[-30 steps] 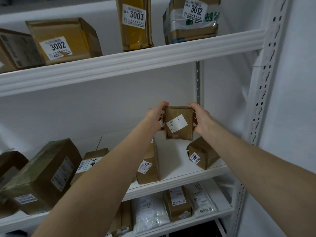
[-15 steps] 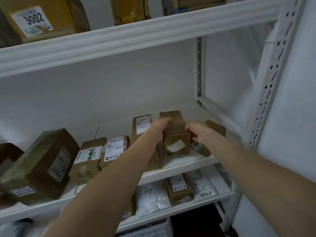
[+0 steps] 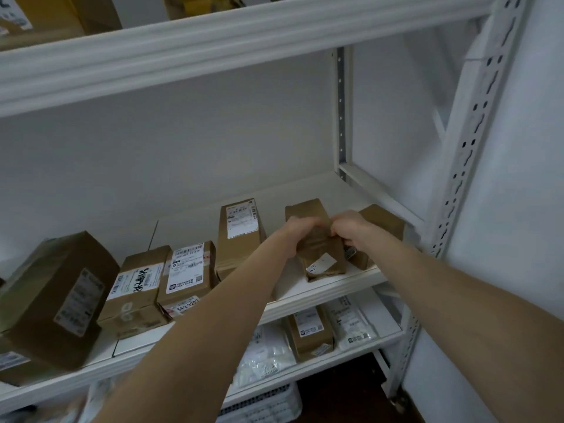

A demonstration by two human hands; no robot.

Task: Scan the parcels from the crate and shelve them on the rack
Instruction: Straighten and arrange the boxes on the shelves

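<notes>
Head cam only, so here goes. The small parcel [image 3: 320, 254] is standing on the middle shelf [image 3: 341, 285], toward that shelf's right end and close to its front edge. Its bottom looks like it's down on the shelf, though I can't swear it's fully settled.

Both hands are on it; the left hand [image 3: 300, 236] and right hand [image 3: 351, 232] each have fingers curled over its top corners, gripping from either side. My guess is that's to keep it upright and square while it goes into the gap.

The white label [image 3: 320, 264] faces out over the shelf's front edge, presumably so the code can be read later. On the same shelf, a brown box [image 3: 384, 224] sits just to its right, and a tall parcel [image 3: 241, 230] stands to its left with more boxes beyond that. There are more parcels on the levels above and below this shelf.

I'd say this one's basically shelved; only the letting go is left.
</notes>
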